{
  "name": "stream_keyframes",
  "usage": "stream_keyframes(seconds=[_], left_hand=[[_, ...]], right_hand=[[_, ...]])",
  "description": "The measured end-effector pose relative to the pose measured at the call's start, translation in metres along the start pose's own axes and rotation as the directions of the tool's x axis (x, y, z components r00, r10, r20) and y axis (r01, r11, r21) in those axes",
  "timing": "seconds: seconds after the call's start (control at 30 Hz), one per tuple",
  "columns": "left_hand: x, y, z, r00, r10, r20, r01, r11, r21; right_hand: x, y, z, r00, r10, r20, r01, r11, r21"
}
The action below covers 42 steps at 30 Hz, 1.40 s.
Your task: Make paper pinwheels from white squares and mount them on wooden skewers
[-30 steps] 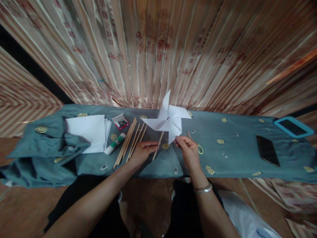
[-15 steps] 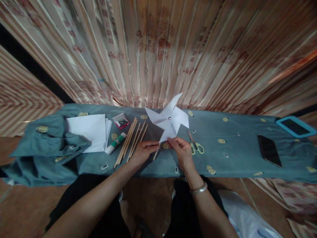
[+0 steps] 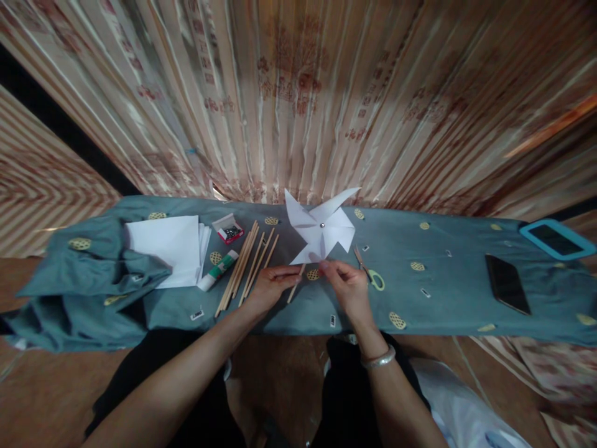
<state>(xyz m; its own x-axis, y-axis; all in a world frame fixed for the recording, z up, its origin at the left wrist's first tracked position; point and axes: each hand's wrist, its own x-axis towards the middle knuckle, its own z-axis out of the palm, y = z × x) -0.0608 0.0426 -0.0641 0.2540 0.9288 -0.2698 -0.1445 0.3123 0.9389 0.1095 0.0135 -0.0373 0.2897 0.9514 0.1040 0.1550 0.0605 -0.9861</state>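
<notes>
A white paper pinwheel [image 3: 333, 233] with a silver pin at its centre faces me above the cloth. My left hand [image 3: 273, 286] is closed on its wooden stick [image 3: 293, 292], which slants down from under the paper. Closed in a pinch, my right hand [image 3: 349, 286] has its fingertips at the lower edge of a paper blade. Just beyond that hand lie scissors [image 3: 377, 280] with pale green handles, one handle partly hidden. To the left of my left hand are several loose wooden sticks [image 3: 240, 264].
A green-and-white glue stick [image 3: 218, 270], an open box of pins [image 3: 231, 230] and a stack of white paper [image 3: 163, 242] lie at left on the green cloth [image 3: 448, 298]. A dark phone [image 3: 507, 283] and a blue-framed tablet [image 3: 557, 238] are at right. A curtain [image 3: 298, 93] hangs behind.
The pinwheel's blades have turned clockwise a little. My right hand has shifted slightly right, covering more of the scissors' handle. My left hand has stayed nearly still.
</notes>
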Motion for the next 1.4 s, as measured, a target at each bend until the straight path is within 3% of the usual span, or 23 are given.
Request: stream_keyframes(seconds=[0.1,0.23,0.3,0.5,0.83,1.17,1.4], left_hand=[[0.001,0.001,-0.002,1.0,0.003,-0.023,-0.003,1.0,0.006],[0.001,0.0,-0.003,1.0,-0.021,-0.011,0.021,1.0,0.01],[-0.001,-0.001,-0.002,0.999,-0.035,-0.002,0.035,0.999,0.023],[-0.003,0.001,-0.001,0.998,-0.058,0.028,0.057,0.998,0.041],[-0.001,0.002,0.0,0.997,-0.067,-0.024,0.068,0.998,0.015],[-0.002,0.006,0.003,0.995,-0.042,-0.091,0.043,0.999,0.004],[-0.003,0.005,0.003,0.997,-0.013,-0.077,0.015,1.0,0.026]], right_hand=[[0.006,0.0,-0.023,0.995,-0.011,-0.103,0.008,1.0,-0.03],[0.018,0.008,-0.046,0.952,0.013,-0.307,0.004,0.999,0.053],[0.023,0.011,-0.05,0.94,0.026,-0.34,0.015,0.993,0.117],[0.025,0.008,-0.043,0.947,0.063,-0.315,-0.009,0.986,0.169],[0.017,0.004,-0.028,0.965,0.082,-0.248,-0.048,0.989,0.142],[0.007,0.001,-0.017,0.99,0.077,-0.117,-0.065,0.993,0.098],[0.002,-0.002,-0.007,0.995,0.095,-0.012,-0.093,0.987,0.13]])
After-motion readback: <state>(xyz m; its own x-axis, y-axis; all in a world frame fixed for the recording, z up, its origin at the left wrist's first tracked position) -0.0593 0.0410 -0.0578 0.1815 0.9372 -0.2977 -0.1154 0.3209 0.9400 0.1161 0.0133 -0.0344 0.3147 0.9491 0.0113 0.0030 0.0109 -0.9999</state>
